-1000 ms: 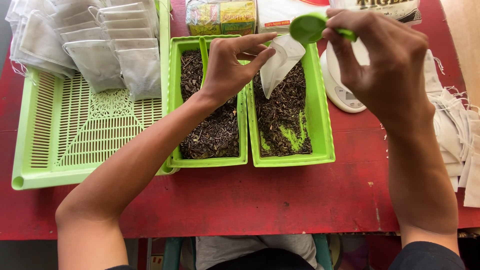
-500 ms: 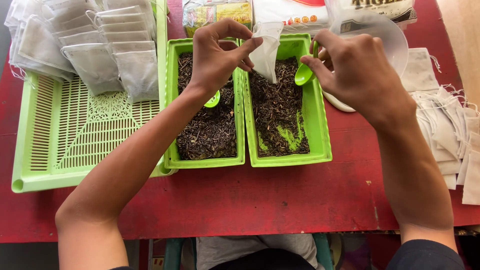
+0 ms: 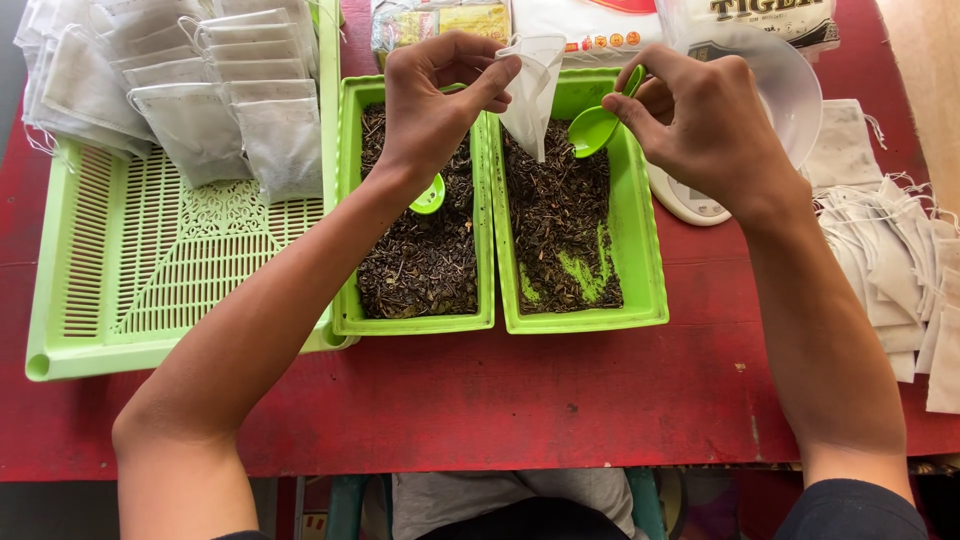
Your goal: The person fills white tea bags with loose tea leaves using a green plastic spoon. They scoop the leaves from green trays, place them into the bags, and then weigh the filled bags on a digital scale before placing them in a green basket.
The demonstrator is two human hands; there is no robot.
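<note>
My left hand [image 3: 432, 100] pinches the top of a small white mesh bag [image 3: 530, 92], which hangs over the divide between two green bins. My right hand [image 3: 705, 130] grips a green plastic scoop [image 3: 597, 124] beside the bag, its bowl above the right bin [image 3: 640, 250] of dark loose tea leaves. The left bin [image 3: 348, 200] also holds tea leaves, and a second green scoop [image 3: 430, 195] lies in it, partly hidden under my left wrist.
A large green slotted tray [image 3: 150, 290] at the left carries several filled white bags [image 3: 200, 100] at its far end. A white scale with a clear bowl [image 3: 770, 90] stands behind my right hand. Empty bags [image 3: 900, 260] are piled at the right on the red table [image 3: 520, 400].
My right hand has dropped from above the bag and moved left, bringing the scoop down beside the bag over the right bin. My left hand keeps hold of the bag.
</note>
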